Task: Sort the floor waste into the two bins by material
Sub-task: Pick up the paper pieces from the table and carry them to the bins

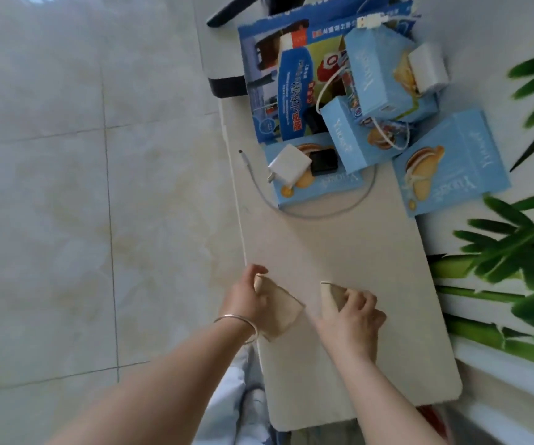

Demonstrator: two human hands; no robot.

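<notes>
Cups in both hands: left hand (246, 300) fingers clamp one paper cup (280, 311), right hand (354, 311) fingers pinch another paper cup (330, 295) above the tabletop (339, 239); pickup step, bins unseen, next carry to paper bin.

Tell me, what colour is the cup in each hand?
Both paper cups are plain beige, seen in the head view.

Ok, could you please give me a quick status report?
Left hand gripping one paper cup. Right hand gripping another. Boxes, chargers piled ahead.
</notes>
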